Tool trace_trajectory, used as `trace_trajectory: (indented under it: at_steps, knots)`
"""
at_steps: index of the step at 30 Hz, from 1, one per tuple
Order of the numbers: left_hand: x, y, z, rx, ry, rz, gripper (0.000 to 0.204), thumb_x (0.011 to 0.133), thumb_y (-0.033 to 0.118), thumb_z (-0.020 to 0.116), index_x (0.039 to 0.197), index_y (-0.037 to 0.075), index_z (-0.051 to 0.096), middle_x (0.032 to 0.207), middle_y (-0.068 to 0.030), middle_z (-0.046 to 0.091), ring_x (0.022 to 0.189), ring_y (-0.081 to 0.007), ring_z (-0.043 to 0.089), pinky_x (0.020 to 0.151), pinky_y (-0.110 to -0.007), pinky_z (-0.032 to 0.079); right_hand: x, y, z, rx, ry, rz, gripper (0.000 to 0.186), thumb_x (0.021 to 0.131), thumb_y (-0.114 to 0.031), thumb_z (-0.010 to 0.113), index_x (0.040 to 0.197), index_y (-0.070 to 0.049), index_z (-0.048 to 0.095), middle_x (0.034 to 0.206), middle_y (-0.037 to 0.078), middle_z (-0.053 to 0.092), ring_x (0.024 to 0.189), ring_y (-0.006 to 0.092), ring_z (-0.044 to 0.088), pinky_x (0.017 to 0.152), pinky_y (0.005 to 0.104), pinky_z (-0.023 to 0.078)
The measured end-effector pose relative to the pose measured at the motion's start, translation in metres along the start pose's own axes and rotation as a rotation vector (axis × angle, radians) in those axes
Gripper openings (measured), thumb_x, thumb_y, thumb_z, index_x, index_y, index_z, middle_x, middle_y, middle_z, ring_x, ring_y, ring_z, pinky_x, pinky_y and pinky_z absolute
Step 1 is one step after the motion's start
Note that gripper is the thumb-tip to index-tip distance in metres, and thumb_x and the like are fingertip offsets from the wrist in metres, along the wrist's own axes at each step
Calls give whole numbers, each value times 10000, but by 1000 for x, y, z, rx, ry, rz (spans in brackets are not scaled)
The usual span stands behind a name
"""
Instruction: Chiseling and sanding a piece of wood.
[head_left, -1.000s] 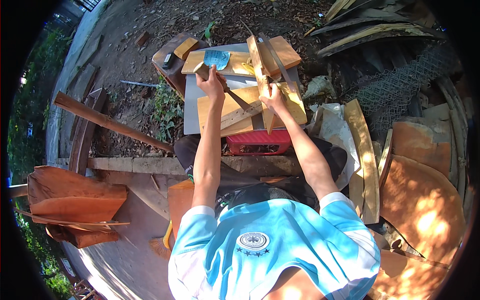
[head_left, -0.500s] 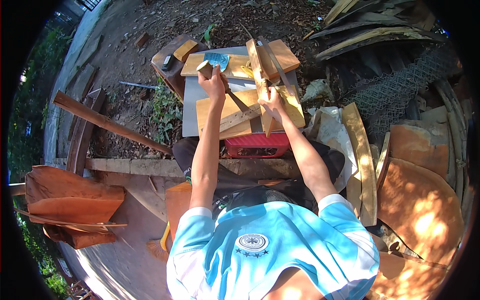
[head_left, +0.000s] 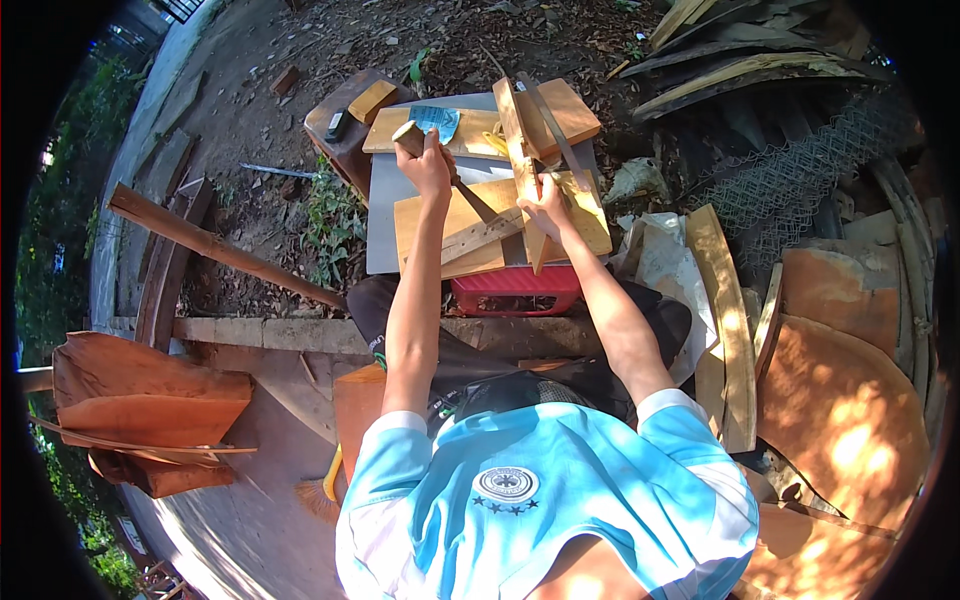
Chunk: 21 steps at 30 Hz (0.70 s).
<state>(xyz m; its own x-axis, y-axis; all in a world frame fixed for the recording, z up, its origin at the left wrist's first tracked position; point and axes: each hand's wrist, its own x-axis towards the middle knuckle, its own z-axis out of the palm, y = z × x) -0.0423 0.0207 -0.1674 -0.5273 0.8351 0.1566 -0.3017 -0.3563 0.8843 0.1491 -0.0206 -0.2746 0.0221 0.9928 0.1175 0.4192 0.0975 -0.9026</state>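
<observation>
From my feed: left hand (head_left: 428, 165) closed round a pale wooden tool handle (head_left: 408, 137), its dark shaft angling down over the flat pale plywood board (head_left: 445, 220). Right hand (head_left: 548, 196) grips a narrow upright wooden strip (head_left: 520, 150) at that board's right side. Red plastic crate (head_left: 515, 291) sits just below the board.

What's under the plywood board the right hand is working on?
The plywood board lies on a grey tabletop, with a red crate showing below its near edge. Whatever is directly beneath the board is covered. The right hand rests above it.
</observation>
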Motion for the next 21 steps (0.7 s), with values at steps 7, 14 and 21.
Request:
trace_trajectory:
  at_steps: [7,14,21]
  knots:
    - [2,0,7,-3,-60,-17,178,767,50,576,831,39,411,557,-42,475,354,-119,448,332,-253,367,-4,-13,0,34,-27,74,544,655,-230,660,1097,-4,437,985,155,541,943,245,527,823,348,412]
    - [-1,3,14,67,-65,6,169,755,43,561,832,40,411,553,-32,466,352,-116,440,327,-254,349,-10,-29,-6,3,-41,149,542,664,-229,648,1114,-26,422,1060,180,509,1019,294,495,872,371,389]
    - [-2,3,8,49,-44,-4,186,740,73,582,821,39,418,592,-50,482,375,-132,468,348,-266,379,-4,-12,-1,12,-38,123,537,649,-235,657,1083,-13,432,1033,195,541,1006,323,515,853,394,404]
